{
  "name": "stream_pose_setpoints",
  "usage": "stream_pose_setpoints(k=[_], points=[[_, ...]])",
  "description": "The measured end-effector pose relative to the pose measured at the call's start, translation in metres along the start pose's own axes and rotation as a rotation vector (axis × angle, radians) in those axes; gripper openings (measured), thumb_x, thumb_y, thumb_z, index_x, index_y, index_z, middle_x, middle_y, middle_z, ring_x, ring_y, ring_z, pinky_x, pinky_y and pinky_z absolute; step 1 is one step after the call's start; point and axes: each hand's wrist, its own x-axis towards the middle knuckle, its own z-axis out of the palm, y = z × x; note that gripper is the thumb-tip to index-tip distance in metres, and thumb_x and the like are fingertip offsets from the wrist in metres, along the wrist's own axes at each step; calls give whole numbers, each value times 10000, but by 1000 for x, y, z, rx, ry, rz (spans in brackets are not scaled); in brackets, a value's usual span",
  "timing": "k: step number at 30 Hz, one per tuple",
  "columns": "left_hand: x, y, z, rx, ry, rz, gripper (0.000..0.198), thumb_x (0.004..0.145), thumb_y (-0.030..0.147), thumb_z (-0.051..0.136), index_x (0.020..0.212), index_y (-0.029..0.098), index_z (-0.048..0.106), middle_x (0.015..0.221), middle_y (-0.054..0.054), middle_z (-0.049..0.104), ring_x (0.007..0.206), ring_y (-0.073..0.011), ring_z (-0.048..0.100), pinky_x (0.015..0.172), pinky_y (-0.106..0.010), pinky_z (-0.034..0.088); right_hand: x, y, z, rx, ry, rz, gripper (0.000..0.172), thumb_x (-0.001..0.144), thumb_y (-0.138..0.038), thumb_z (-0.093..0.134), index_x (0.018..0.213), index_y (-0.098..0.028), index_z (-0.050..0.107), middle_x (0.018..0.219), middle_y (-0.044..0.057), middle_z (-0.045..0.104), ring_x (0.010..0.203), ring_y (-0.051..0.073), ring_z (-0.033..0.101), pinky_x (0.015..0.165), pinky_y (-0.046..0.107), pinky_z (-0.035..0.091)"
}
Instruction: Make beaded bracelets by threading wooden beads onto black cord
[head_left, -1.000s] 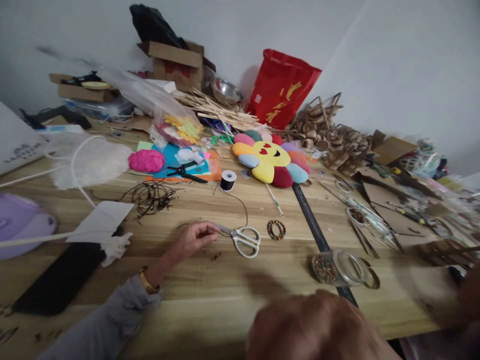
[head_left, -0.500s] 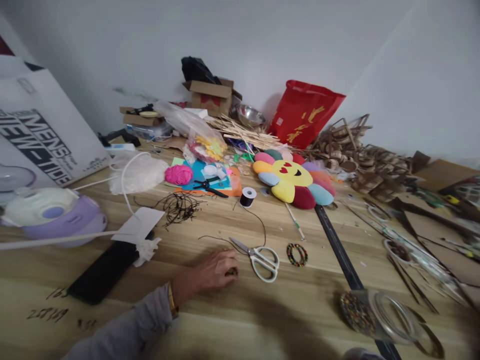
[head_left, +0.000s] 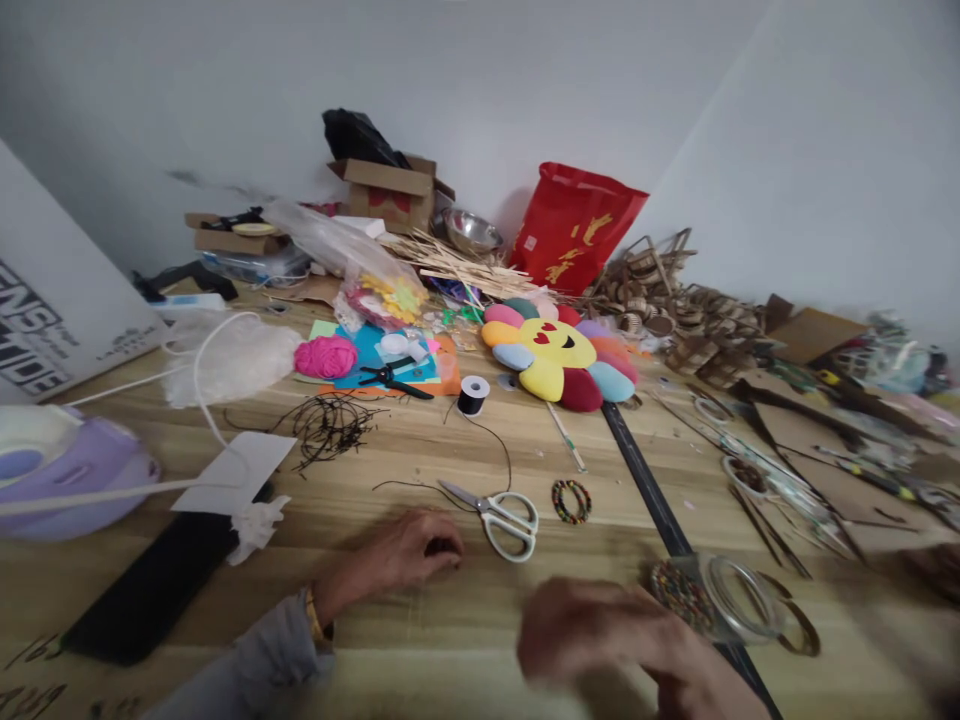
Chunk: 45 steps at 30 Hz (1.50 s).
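My left hand point(head_left: 397, 555) rests on the wooden table left of the white-handled scissors point(head_left: 510, 525), its fingers curled; what they hold, if anything, is too small to tell. Blurred by motion, my right hand point(head_left: 607, 630) is over the table at the lower right, and its fingertips cannot be made out. Beside it lies a clear jar of small beads point(head_left: 681, 597). A beaded bracelet point(head_left: 571, 502) lies right of the scissors. Black cord runs from a spool point(head_left: 473, 396) toward the scissors' blades.
At the left are a black phone point(head_left: 150, 590), a purple-and-white device point(head_left: 82, 475) and tangled black cord point(head_left: 334, 428). A flower cushion point(head_left: 559, 355), pink yarn point(head_left: 325, 356) and black pliers point(head_left: 394, 377) lie farther back. A red bag point(head_left: 576, 230) stands by the wall.
My right hand has come into view from the lower right, left of the bead jar. The whole view has shifted, so the table's things appear farther left. My left hand's fingers are still curled.
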Motion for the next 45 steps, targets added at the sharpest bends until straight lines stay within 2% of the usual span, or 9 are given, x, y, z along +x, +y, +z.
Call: stream_pose_setpoints(k=[5,9,15,19,27,31,35,40,45], points=[[7,-12,-2,22,-51,-59,198,809,269,544,802,149,701,773,-45,693,697,-162,599,647,-229,430,-13,33,-19,-580,713,225,732,801,-527,622,1410,-234,340,1385,138,405,1288,335,377,1052,523,318],[9,-20,-4,-31,-40,-64,230,819,299,527,791,144,694,731,-36,688,664,-147,593,614,-211,424,-68,68,-21,-798,921,534,897,723,-694,577,1415,-184,321,1424,175,334,1328,395,275,1049,606,251],[10,-24,-6,-188,-4,-99,256,795,377,555,793,152,677,730,-27,679,656,-149,591,608,-217,447,-112,103,-7,-457,953,889,1057,583,-754,630,1414,-185,308,1306,191,453,1181,396,461,898,546,440],[11,-22,-7,-230,32,-113,234,766,368,589,766,153,682,700,-20,672,638,-149,587,601,-220,451,-107,109,2,-118,990,880,1023,599,-634,701,1416,-166,301,1209,172,545,1126,346,540,851,465,496],[9,-25,-10,-334,119,-124,235,752,376,599,766,158,688,691,-18,690,652,-156,614,617,-230,481,-91,105,9,10,1041,777,848,588,-505,777,1311,-201,453,1112,130,624,978,294,631,839,454,525],[9,-28,-16,-253,337,-143,255,785,377,563,764,149,677,699,-27,686,673,-162,614,628,-243,487,-62,75,0,13,987,688,831,613,-465,783,1330,-228,438,1162,124,610,998,287,629,882,457,516],[5,-36,-30,14,513,-100,192,790,302,554,802,150,671,777,-56,668,692,-170,609,636,-263,494,-18,49,-8,134,826,407,730,682,-404,755,1316,-239,434,1225,109,575,1112,252,577,956,407,491],[-4,-48,-44,404,464,-47,150,814,250,543,851,186,674,902,-67,651,858,-206,606,807,-330,481,35,41,-1,252,592,184,731,693,-354,763,1328,-240,419,1263,108,548,1120,245,570,951,394,490],[-3,-48,-48,476,332,-80,168,855,232,488,824,181,644,874,-60,642,833,-197,595,812,-324,462,72,40,17,229,482,71,779,660,-398,783,1335,-250,423,1263,98,545,1129,255,559,930,397,496]])
